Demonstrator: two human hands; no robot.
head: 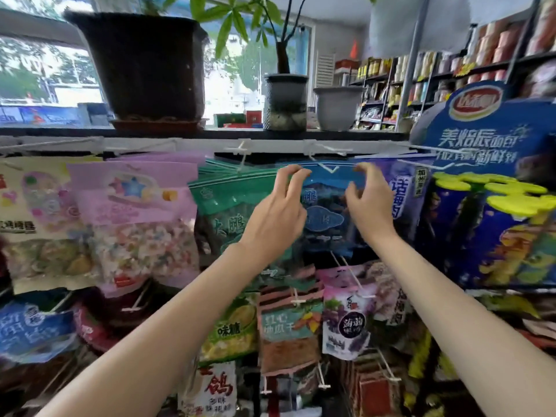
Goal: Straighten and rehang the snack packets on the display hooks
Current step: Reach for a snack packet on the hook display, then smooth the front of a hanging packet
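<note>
A blue snack packet (325, 212) hangs in the top row on a white hook (329, 169), whose tip shows in front of its top edge. My left hand (279, 212) is raised to the packet's top left corner and pinches the edge there with curled fingers. My right hand (371, 203) is at the top right corner. Its fingers are loosely curled, thumb and forefinger apart, with the forefinger at the top edge. A green packet (222, 212) hangs just left of the blue one and a purple packet (404, 194) just right.
Pink candy packets (135, 206) hang further left, and a blue cardboard display stand (487, 188) is on the right. Lower rows of hooks hold more packets (288, 329) under my forearms. Plant pots (144, 64) stand on the ledge above the rail.
</note>
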